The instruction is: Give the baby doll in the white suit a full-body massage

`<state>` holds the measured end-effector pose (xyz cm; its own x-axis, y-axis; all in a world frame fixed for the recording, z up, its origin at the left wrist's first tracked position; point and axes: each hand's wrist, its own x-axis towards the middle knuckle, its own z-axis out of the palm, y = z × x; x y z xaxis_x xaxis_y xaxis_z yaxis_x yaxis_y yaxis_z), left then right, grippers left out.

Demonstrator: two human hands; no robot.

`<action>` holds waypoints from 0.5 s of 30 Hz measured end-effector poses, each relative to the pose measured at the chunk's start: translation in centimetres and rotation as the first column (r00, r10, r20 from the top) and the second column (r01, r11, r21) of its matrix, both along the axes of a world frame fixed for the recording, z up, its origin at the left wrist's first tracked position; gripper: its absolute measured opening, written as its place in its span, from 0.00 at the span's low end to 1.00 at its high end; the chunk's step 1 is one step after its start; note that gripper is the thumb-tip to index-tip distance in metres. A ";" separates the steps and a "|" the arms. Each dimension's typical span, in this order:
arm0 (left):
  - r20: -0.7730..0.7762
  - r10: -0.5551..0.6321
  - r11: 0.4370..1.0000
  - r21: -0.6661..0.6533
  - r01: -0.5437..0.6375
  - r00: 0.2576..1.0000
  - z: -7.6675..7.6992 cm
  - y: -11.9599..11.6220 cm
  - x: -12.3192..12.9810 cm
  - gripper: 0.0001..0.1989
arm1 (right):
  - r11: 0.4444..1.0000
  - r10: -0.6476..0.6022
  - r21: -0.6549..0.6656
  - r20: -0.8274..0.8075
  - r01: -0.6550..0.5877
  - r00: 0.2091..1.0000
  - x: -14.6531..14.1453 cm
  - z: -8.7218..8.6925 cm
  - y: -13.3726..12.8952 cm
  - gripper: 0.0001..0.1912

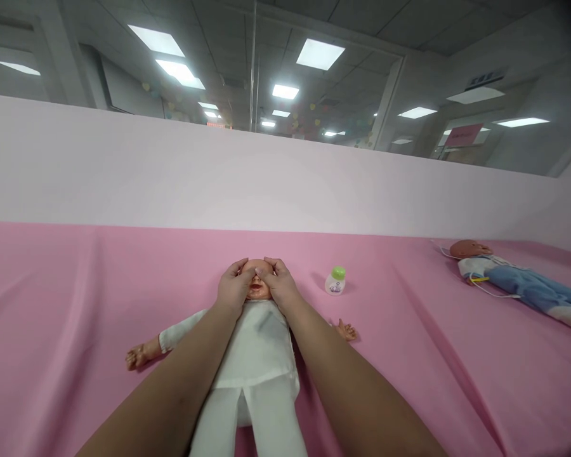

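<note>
A baby doll (257,343) in a white top and white trousers lies on its back on the pink sheet, arms spread wide. My left hand (233,285) curves round one side of the doll's head, with the thumb over its brow. On the other side, my right hand (280,282) cups the head in the same way, its thumb also on the upper face. Both thumbs nearly meet and cover the doll's eyes, while the open mouth shows below. To the right of the head stands a small white bottle (335,285) with a green cap, apart from my hands.
A second doll (523,276) in blue and white clothes lies at the far right, with a thin white cord about it. The pink sheet (109,292) has several folds. Behind it rises a low white wall (266,184) topped by glass.
</note>
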<state>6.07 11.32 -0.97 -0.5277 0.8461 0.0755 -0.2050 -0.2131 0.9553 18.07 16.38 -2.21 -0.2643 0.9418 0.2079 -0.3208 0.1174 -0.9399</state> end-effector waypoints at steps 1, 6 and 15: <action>-0.012 0.006 1.000 -0.004 -0.006 1.000 -0.1 0.1 0.0 0.27 | 1.000 -0.013 0.000 0.008 0.013 1.000 -0.1 0.0 0.1 0.28; 0.004 0.038 0.999 -0.021 -0.038 0.999 -0.1 0.3 -0.1 0.19 | 0.995 0.048 -0.085 -0.108 -0.057 0.993 0.0 -0.5 0.6 0.24; 0.042 0.011 1.000 -0.005 -0.010 0.999 -0.3 0.1 -0.3 0.22 | 0.987 0.105 -0.099 -0.174 -0.123 0.979 0.5 0.0 -0.3 0.31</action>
